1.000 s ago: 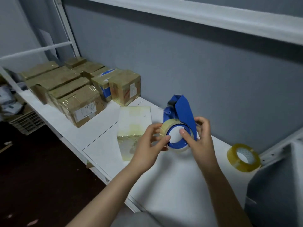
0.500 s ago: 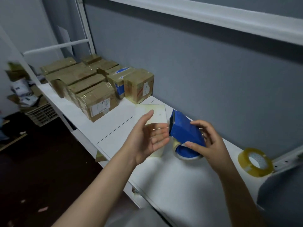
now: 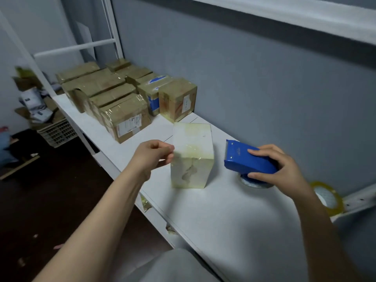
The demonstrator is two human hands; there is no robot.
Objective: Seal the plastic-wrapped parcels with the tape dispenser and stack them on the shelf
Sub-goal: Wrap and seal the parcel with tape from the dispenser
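Pale, glossy plastic-wrapped rectangular parcel point(image 3: 192, 155) standing upright near the front of the white shelf board point(image 3: 234, 220), just beside the blue plastic tape dispenser point(image 3: 249, 161). Left hand point(image 3: 153, 156) curling its fingers against the parcel's upper left edge, pinching the film or merely touching, impossible to tell; right hand point(image 3: 284, 169) gripping the dispenser's smooth wedge-shaped body, serrated cutter pointing toward the parcel. Probably risking the tall, narrow, slick-skinned box tipping or sliding under the push of taping, being braced so lightly, and thin clear tape wrinkling over the crinkled film or sticking to itself.
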